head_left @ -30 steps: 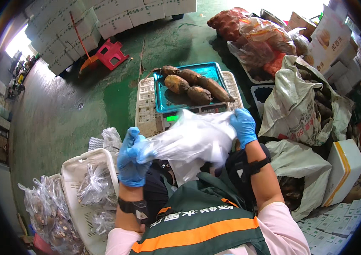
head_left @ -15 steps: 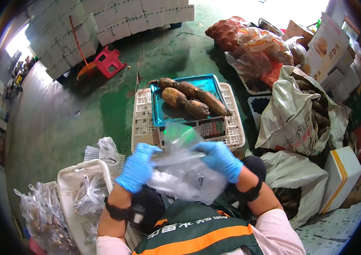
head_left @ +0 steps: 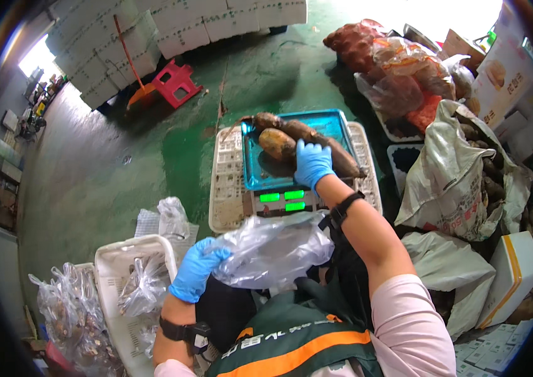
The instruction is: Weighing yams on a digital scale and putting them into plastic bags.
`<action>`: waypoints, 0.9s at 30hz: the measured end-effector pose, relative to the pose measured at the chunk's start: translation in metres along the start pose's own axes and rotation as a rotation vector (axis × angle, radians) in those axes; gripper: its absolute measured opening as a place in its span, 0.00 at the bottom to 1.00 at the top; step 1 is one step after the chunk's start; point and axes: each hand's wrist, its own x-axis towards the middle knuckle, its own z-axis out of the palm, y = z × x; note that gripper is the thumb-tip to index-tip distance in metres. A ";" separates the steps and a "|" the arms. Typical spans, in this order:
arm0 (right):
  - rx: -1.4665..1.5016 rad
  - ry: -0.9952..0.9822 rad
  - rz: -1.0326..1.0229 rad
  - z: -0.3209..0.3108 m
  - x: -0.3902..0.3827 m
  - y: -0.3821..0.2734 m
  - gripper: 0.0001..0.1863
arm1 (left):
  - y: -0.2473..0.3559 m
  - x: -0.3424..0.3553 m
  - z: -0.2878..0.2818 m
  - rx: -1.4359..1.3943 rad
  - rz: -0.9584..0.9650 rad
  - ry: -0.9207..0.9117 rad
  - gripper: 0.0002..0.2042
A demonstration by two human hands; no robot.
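Note:
My left hand (head_left: 196, 269), in a blue glove, pinches the edge of a clear plastic bag (head_left: 272, 254) that hangs wide over my lap. Forward of it, my right hand (head_left: 314, 164), also gloved, reaches onto a blue tray (head_left: 252, 173) with its fingers curled over a lotus root segment that it mostly hides. Two longer muddy lotus roots (head_left: 335, 154) and a short plump lotus root (head_left: 277, 144) lie beside that hand. Under the tray is a digital scale (head_left: 282, 206) with lit green displays, standing on an upturned white crate (head_left: 225, 188).
At my left stand a white basket (head_left: 108, 267) and several filled clear bags (head_left: 68, 308). To the right are a woven sack (head_left: 436, 182) of roots and a foam box (head_left: 511, 276). A red stool (head_left: 177, 83) and stacked white boxes (head_left: 191, 38) are farther off.
My right hand has let go of the plastic bag and moved forward onto a lotus root in the tray. The left hand keeps the bag, which now spreads wider. The view has shifted slightly.

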 end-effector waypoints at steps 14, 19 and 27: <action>1.718 -0.265 -0.314 -0.019 -0.193 -0.048 0.33 | 0.028 -0.018 0.040 -0.088 0.120 -0.133 0.15; 1.183 -0.644 -0.178 0.085 -0.204 -0.066 0.25 | 0.057 -0.030 0.056 0.145 0.586 0.022 0.08; 0.722 -0.936 -0.672 -0.007 -0.163 -0.018 0.19 | 0.071 -0.052 0.047 -0.460 0.236 -0.136 0.16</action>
